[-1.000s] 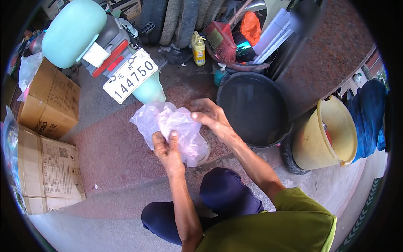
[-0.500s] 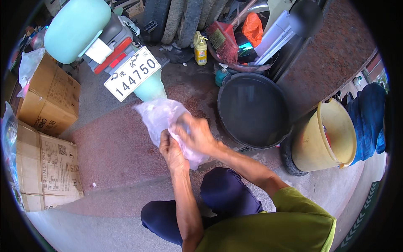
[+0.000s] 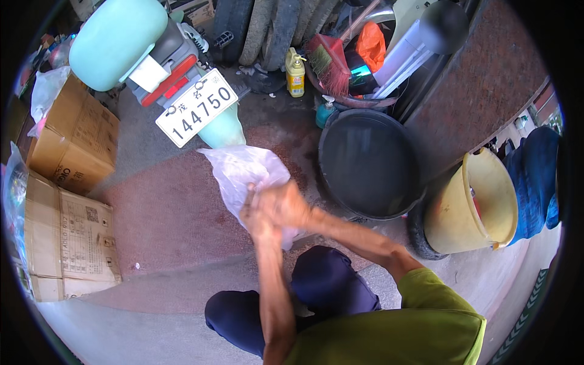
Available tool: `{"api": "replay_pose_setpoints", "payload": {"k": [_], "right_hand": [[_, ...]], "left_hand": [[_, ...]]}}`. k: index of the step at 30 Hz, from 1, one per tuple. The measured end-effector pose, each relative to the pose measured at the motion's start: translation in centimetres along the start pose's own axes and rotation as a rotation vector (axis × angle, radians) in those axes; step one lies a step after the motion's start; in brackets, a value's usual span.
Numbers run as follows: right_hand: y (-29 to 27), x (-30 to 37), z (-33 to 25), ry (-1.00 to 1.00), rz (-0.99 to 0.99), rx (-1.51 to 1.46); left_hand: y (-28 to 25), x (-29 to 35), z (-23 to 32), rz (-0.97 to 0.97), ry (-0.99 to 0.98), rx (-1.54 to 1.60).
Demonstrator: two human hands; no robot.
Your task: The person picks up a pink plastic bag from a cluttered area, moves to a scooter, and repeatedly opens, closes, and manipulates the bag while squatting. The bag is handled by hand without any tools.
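A thin, pale pink plastic bag [image 3: 242, 167] hangs in front of my knees, its wide part spread forward and left. My left hand [image 3: 261, 220] is closed on its gathered part from the left. Against it, my right hand [image 3: 286, 204] is also closed on the bag, overlapping the left fingertips. Both sets of fingers are slightly smeared by motion. A crumpled end of the bag [image 3: 289, 237] sticks out below the hands. What the bag contains, if anything, cannot be made out.
Ahead is a mint-green scooter's rear [image 3: 213, 125]. To the right stand a round black basin [image 3: 370, 167] and a yellow bucket [image 3: 447, 228]. Cardboard boxes [image 3: 91, 234] line the left. Farther back are a yellow pump bottle [image 3: 295, 76], a red broom [image 3: 331, 64] and tyres [image 3: 258, 30].
My right hand has come down and closer to the left hand, now overlapping it. The bag's upper part has opened out more to the front. The view has shifted slightly.
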State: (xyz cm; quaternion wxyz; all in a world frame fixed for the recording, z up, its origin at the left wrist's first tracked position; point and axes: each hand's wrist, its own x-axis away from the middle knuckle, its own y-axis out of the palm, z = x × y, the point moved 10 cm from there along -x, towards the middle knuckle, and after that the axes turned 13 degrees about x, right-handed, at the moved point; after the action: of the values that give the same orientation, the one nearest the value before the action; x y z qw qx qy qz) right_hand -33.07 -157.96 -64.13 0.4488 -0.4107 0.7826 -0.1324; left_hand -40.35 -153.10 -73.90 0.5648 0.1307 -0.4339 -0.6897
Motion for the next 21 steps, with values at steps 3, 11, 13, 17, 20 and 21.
{"api": "replay_pose_setpoints", "payload": {"k": [3, 11, 13, 17, 20, 21], "right_hand": [[0.3, -0.5, 2.5, 0.114, 0.037, 0.116], [-1.1, 0.7, 7.7, 0.625, 0.150, -0.497], [-3.8, 0.5, 9.1, 0.621, 0.224, -0.512], [-2.8, 0.1, 10.1, 0.555, 0.029, -0.678], [-2.3, -0.9, 7.6, 0.452, -0.138, -0.781], [-2.8, -0.9, 6.7, 0.413, -0.191, -0.784]], "left_hand": [[-1.0, -1.4, -0.7, -0.061, 0.074, -0.034], [-1.1, 0.2, 2.2, 0.044, 0.099, -0.147], [-1.3, -0.3, 4.7, -0.059, 0.174, -0.368], [7.1, 2.3, 11.1, -0.164, 0.751, -1.114], [12.4, 1.8, 9.5, -0.453, 0.849, -1.639], [12.3, 0.8, 8.7, -0.525, 0.789, -1.719]]}}
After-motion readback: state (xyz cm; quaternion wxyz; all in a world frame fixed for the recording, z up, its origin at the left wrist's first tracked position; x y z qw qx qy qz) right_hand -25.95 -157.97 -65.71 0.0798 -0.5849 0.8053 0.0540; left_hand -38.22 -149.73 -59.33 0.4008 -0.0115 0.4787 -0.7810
